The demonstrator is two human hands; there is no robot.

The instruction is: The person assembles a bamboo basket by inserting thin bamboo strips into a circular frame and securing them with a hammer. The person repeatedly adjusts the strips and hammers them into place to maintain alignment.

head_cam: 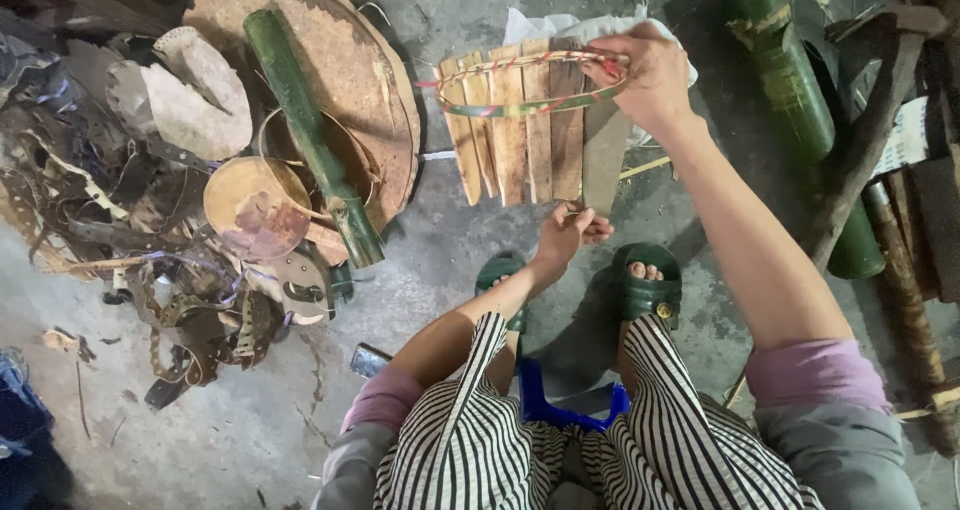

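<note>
right hand (655, 75) gripping hoop (530, 82) — bamboo slats (520, 135)

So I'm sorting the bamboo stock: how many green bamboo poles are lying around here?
2 that show clearly. One green bamboo pole lies slanted across the round board on the left; the other lies at the right edge beside dark wooden tools. More may be hidden in the clutter.

A rough craft workshop, worked at floor level. The bare concrete floor (250, 440) is cracked, stained and strewn with shavings and scraps. Green bamboo poles (312, 135) lie about, one across a worn round board (340, 60), more at the right beside a rough wooden tool handle (868, 130). A heap of dark strips and offcuts (120, 220) fills the left side, and split bamboo slats (520, 130) stand bound in a hoop.
</note>
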